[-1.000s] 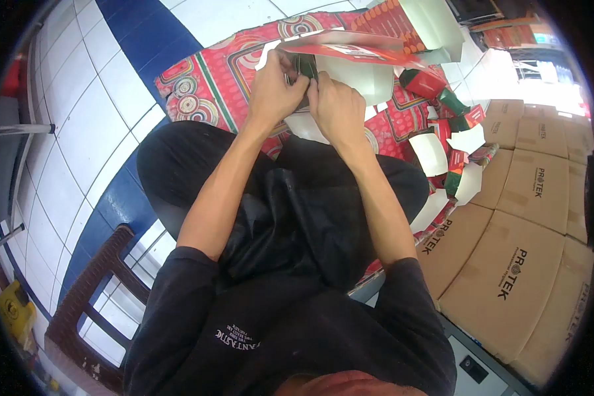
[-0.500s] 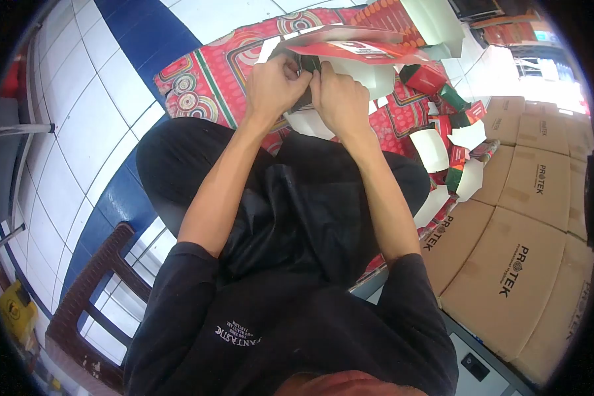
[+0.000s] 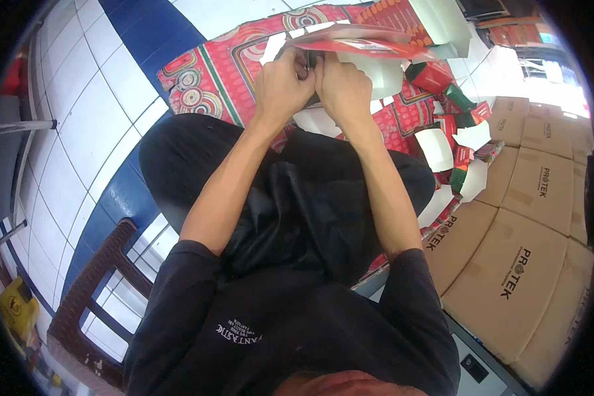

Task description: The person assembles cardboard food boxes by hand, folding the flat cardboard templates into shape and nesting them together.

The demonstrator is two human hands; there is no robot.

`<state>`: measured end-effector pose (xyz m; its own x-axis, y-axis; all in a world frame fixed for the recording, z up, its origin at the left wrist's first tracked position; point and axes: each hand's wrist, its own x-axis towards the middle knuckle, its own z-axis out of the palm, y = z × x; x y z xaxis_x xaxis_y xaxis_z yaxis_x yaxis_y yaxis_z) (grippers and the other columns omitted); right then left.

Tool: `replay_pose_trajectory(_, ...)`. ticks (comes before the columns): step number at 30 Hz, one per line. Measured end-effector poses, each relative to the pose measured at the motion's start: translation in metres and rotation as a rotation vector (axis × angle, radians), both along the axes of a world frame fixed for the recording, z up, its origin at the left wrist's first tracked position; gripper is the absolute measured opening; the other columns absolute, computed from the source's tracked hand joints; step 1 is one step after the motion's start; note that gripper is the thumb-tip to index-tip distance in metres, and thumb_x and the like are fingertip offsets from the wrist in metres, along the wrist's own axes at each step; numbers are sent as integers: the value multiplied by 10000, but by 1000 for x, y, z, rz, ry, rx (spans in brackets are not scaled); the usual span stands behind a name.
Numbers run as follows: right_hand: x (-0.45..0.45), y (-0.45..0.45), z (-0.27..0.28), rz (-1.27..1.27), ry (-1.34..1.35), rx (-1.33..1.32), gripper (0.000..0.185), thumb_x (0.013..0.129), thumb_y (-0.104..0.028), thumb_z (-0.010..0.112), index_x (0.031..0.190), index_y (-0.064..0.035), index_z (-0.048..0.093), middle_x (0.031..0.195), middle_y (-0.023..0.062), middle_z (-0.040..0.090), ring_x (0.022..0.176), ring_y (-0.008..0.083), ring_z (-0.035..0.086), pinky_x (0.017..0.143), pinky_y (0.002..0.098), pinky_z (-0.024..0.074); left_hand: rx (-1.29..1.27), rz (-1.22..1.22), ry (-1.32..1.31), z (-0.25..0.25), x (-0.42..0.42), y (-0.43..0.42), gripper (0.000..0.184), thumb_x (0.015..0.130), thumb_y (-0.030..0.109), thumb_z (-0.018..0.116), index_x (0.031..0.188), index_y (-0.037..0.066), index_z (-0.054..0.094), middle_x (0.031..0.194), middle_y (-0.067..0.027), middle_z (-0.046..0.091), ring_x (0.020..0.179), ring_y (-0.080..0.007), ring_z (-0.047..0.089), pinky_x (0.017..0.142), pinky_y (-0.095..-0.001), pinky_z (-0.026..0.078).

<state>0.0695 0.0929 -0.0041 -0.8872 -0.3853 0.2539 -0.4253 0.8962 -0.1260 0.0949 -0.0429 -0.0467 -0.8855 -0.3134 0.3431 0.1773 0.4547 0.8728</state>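
Note:
My left hand (image 3: 285,86) and my right hand (image 3: 342,84) are close together at the near edge of a folded red and white carton (image 3: 383,47). The fingers of both are curled at a dark part of the carton, and the carton's upper panel partly hides the fingertips. Printed red on the outside and white inside, the carton extends to the right of my hands. It lies over a red patterned mat (image 3: 224,72). What the fingertips pinch is too small and dark to make out.
Small red, green and white box pieces (image 3: 435,148) lie in a heap right of my knee. Brown cartons (image 3: 515,264) are stacked at the right. A brown chair or stool frame (image 3: 99,297) stands at the lower left, on the tiled floor (image 3: 79,99).
Both hands have moved slightly, with my right fingers now further under the carton's red panel. The whole view has shifted a little.

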Motion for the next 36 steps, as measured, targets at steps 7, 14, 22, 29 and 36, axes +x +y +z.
replay_pose_trajectory(7,-1,-1,8,-9,-66,34,308,1094,-295,576,1142,-7,676,800,284,742,753,501,748,699,614,589,-208,20,-172,-5,-2,-2,325,932,345,762,874,27,797,751,-237,759,722,-443,773,686,-525,611)
replay_pose_trajectory(14,4,-5,14,-52,-124,34,352,1076,-306,575,1097,27,690,855,306,757,823,518,755,764,630,595,-285,-62,-254,0,-6,1,350,976,349,726,869,29,820,769,-293,739,748,-502,757,713,-567,616)
replay_pose_trajectory(22,6,-14,20,-119,-218,7,413,1079,-344,577,1073,47,711,927,338,758,903,534,752,824,629,597,-320,-100,-196,-4,-5,1,372,1001,336,692,865,15,821,814,-307,747,773,-510,759,721,-584,611)
replay_pose_trajectory(29,-41,11,-2,-26,-588,68,492,1079,-411,584,1045,54,741,1016,306,770,1002,522,747,896,601,583,-404,-202,-204,-8,-5,3,336,1010,303,647,1021,-12,765,855,-327,744,830,-525,754,743,-611,601)
replay_pose_trajectory(36,17,73,67,-277,-270,-268,425,1037,-398,675,1047,11,788,1103,299,777,1068,442,751,899,517,569,-192,-192,-242,5,2,4,415,1088,353,575,1266,-9,675,1029,-307,785,981,-536,753,874,-578,591)
